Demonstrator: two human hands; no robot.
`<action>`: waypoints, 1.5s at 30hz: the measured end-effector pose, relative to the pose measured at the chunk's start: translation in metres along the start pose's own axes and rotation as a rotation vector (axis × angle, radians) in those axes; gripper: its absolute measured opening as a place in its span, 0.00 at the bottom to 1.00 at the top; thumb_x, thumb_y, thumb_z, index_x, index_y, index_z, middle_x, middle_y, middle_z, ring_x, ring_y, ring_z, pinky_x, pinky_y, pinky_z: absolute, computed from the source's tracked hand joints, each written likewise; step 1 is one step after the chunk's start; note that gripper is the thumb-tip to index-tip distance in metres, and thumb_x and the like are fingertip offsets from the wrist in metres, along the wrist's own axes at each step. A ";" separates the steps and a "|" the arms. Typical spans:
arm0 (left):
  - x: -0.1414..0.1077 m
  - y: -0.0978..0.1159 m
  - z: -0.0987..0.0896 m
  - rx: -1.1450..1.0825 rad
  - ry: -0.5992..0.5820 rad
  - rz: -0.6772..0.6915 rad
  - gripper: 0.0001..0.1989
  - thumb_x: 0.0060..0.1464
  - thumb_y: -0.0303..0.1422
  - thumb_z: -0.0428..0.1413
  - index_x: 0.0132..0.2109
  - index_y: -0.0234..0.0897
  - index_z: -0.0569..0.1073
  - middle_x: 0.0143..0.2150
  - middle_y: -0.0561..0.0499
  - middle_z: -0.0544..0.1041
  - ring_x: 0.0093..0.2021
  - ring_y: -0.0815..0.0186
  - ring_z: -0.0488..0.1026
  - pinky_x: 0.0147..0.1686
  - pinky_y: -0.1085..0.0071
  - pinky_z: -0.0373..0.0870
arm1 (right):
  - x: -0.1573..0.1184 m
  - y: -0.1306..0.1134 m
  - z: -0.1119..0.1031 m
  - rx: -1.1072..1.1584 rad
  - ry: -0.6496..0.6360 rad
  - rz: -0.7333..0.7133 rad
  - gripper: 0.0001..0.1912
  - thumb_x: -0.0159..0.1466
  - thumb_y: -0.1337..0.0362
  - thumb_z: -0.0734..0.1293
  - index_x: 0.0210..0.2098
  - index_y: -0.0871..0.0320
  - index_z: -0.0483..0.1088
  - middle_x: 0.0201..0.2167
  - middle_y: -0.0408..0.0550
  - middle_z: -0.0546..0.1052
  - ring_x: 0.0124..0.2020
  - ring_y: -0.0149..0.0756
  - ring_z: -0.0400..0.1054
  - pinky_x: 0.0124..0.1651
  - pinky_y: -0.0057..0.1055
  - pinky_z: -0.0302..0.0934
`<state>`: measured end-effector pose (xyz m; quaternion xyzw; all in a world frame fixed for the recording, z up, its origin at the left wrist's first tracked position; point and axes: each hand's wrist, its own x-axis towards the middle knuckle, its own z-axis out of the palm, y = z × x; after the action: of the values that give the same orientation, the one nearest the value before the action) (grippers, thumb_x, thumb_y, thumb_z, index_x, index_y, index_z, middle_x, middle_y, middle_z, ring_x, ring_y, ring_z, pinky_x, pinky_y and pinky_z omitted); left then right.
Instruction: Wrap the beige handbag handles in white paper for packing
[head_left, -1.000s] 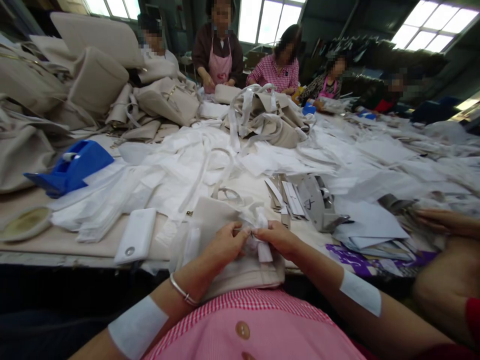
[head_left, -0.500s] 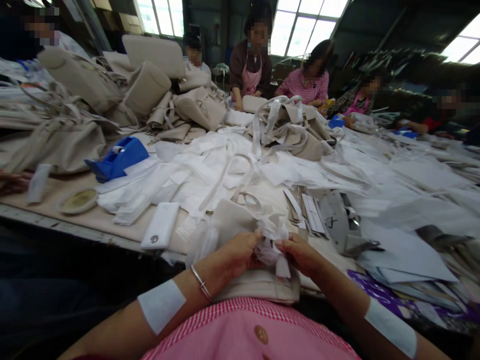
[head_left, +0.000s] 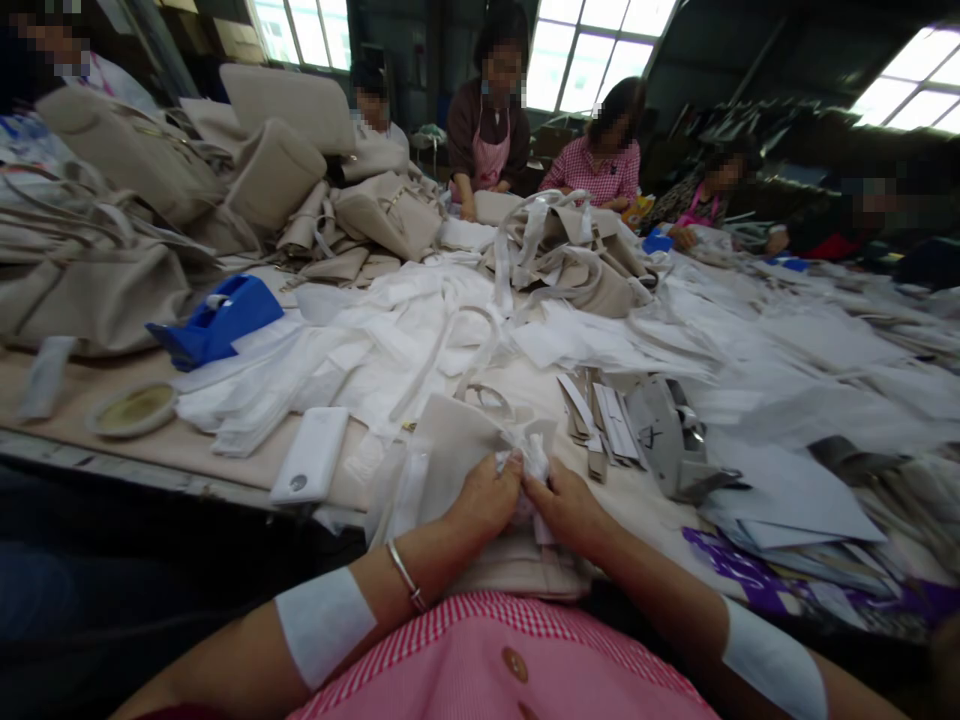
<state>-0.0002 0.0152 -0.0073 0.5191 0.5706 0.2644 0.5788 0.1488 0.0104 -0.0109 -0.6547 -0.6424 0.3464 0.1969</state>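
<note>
Where the beige bag point(head_left: 457, 450) lies at the table's near edge, the left hand point(head_left: 487, 497) and right hand point(head_left: 571, 508) meet over it, fingers pinched on crumpled white tissue point(head_left: 535, 460). Left of the bag sits a white phone-like box point(head_left: 311, 455); right of it, a grey tape dispenser point(head_left: 670, 435).

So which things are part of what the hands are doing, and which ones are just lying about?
Part of it, it seems:
- the left hand and right hand, both pinching crumpled white wrapping
- the beige bag beneath them

Probably just lying about, untouched:
- flat white gadget
- blue tape dispenser
- round dish
</note>
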 end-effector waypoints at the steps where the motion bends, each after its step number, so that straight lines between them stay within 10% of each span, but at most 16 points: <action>1: 0.001 -0.001 0.001 0.029 0.029 0.027 0.25 0.62 0.50 0.40 0.45 0.35 0.72 0.37 0.43 0.78 0.31 0.60 0.74 0.26 0.68 0.71 | 0.000 -0.001 0.002 -0.020 0.005 -0.001 0.19 0.64 0.51 0.59 0.41 0.61 0.69 0.36 0.53 0.77 0.37 0.41 0.70 0.39 0.32 0.59; 6: 0.006 -0.007 0.000 0.282 0.098 0.233 0.22 0.64 0.42 0.41 0.39 0.34 0.75 0.39 0.39 0.80 0.40 0.56 0.75 0.43 0.62 0.70 | -0.001 -0.002 0.007 -0.128 0.002 -0.037 0.15 0.64 0.57 0.57 0.39 0.61 0.68 0.34 0.53 0.76 0.35 0.41 0.69 0.37 0.32 0.58; 15: -0.005 0.004 -0.013 0.458 -0.056 0.354 0.17 0.61 0.38 0.46 0.39 0.34 0.77 0.37 0.40 0.80 0.38 0.56 0.76 0.40 0.64 0.70 | 0.002 0.004 0.001 -0.215 0.011 -0.047 0.11 0.62 0.60 0.57 0.36 0.59 0.67 0.34 0.52 0.77 0.36 0.41 0.70 0.38 0.33 0.58; 19: -0.023 0.030 -0.055 0.624 -0.106 0.478 0.17 0.58 0.44 0.52 0.36 0.36 0.77 0.33 0.45 0.80 0.32 0.60 0.75 0.34 0.69 0.68 | 0.007 0.011 -0.021 -0.238 -0.027 -0.030 0.11 0.62 0.60 0.57 0.36 0.59 0.68 0.34 0.52 0.77 0.37 0.42 0.70 0.39 0.33 0.58; 22: -0.017 0.046 -0.105 0.688 0.118 0.518 0.18 0.62 0.42 0.47 0.38 0.37 0.77 0.34 0.48 0.80 0.34 0.63 0.75 0.36 0.71 0.67 | 0.011 0.015 -0.043 -0.307 -0.016 0.017 0.11 0.62 0.61 0.58 0.34 0.58 0.68 0.33 0.52 0.77 0.36 0.41 0.70 0.38 0.32 0.58; 25: 0.016 0.042 -0.150 0.851 0.455 0.274 0.16 0.61 0.42 0.49 0.47 0.38 0.76 0.43 0.48 0.81 0.44 0.63 0.76 0.45 0.72 0.67 | 0.014 0.015 -0.056 -0.435 0.028 0.097 0.11 0.61 0.60 0.58 0.35 0.59 0.68 0.34 0.54 0.77 0.35 0.42 0.71 0.36 0.33 0.57; 28: 0.059 0.020 -0.173 0.918 0.516 0.090 0.18 0.58 0.41 0.52 0.47 0.34 0.76 0.46 0.40 0.80 0.48 0.55 0.76 0.46 0.66 0.69 | 0.013 0.008 -0.052 -0.526 0.021 0.129 0.13 0.62 0.57 0.58 0.36 0.60 0.68 0.36 0.59 0.78 0.38 0.47 0.72 0.37 0.35 0.57; 36: 0.101 -0.017 -0.166 1.033 0.548 -0.023 0.17 0.53 0.38 0.56 0.46 0.30 0.74 0.47 0.33 0.76 0.49 0.46 0.75 0.44 0.59 0.72 | 0.003 0.005 -0.045 -0.448 -0.023 0.045 0.24 0.65 0.46 0.57 0.43 0.60 0.70 0.40 0.60 0.78 0.42 0.52 0.73 0.42 0.41 0.60; 45: 0.101 -0.004 -0.176 0.994 0.621 0.089 0.13 0.56 0.25 0.46 0.45 0.34 0.72 0.43 0.39 0.78 0.44 0.54 0.76 0.39 0.66 0.69 | 0.007 -0.012 -0.064 -0.296 0.395 -0.404 0.21 0.64 0.56 0.62 0.52 0.64 0.66 0.51 0.61 0.71 0.42 0.43 0.71 0.47 0.41 0.65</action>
<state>-0.1449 0.1574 -0.0161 0.6499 0.7466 0.1290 0.0601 0.1851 0.0305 0.0392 -0.5899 -0.7522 0.0693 0.2853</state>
